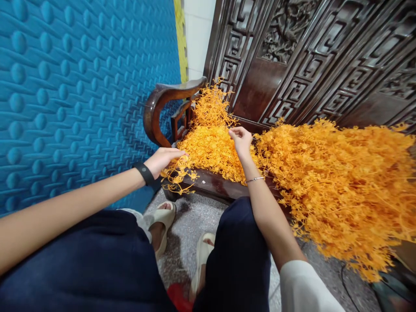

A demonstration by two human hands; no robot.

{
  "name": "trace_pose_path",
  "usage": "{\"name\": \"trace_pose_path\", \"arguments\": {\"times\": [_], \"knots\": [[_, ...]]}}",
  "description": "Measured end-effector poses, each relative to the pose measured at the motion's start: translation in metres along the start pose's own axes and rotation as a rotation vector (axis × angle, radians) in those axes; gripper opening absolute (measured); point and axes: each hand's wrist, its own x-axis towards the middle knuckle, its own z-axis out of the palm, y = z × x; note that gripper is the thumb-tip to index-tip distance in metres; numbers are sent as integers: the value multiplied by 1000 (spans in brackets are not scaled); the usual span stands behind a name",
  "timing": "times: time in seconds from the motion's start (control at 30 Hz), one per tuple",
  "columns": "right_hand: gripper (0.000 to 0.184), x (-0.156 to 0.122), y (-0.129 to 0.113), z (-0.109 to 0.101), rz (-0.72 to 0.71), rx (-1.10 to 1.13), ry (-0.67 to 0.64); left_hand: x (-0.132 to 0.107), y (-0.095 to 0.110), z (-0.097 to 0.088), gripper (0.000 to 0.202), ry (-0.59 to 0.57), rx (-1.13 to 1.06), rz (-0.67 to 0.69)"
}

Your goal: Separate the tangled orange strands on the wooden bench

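Note:
My left hand [164,160], with a black band at the wrist, is at the front left corner of a dark wooden bench [217,184]. Its fingers are closed on a few orange plastic sprigs [179,180], which dangle past the seat's front edge. Over a pile of loose orange plastic pieces [208,147] on the seat, my right hand [241,139] has thumb and fingertips pinched together. Whatever is between those fingertips is too small to make out. Behind the pile, more branching orange sprigs [212,106] stand against the armrest end.
A big heap of orange artificial sprigs [341,182] covers the bench on the right and spills over its front. The curved armrest [155,104] and carved backrest [260,86] bound the seat. Blue textured matting [65,108] stands left. A dark cable [346,281] lies lower right.

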Motion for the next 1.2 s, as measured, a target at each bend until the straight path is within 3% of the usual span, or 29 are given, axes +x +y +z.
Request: {"name": "trace_pose_path", "arguments": {"times": [0.13, 0.23, 0.3, 0.5, 0.57, 0.7, 0.9, 1.07, 1.2], "knots": [[11, -1, 0, 20, 16, -83, 5, 2, -3, -4, 31, -14, 4, -13], [23, -4, -3, 23, -1, -154, 19, 4, -3, -6, 32, -13, 17, 2], [20, -11, -11, 23, 13, -99, -45, 5, -3, -6, 32, 7, 16, 6], [27, -60, -59, 33, 55, 201, -716, 8, -2, -1, 31, 11, 21, 41], [24, -75, -71, 39, 29, 227, -791, 8, -1, 1, 32, 14, 54, 69], [23, -86, -77, 46, 28, 242, -709, 7, 1, 5, 37, -25, 43, 79], [25, -76, -70, 40, 147, 456, -528, 1, 6, 7, 34, -236, 65, 110], [25, -72, -67, 40, 202, 479, -466, -2, 14, 15, 37, -172, 103, 243], [20, -68, -69, 49, 160, 466, -351, 1, 18, 22, 33, -67, 42, 237]]}}
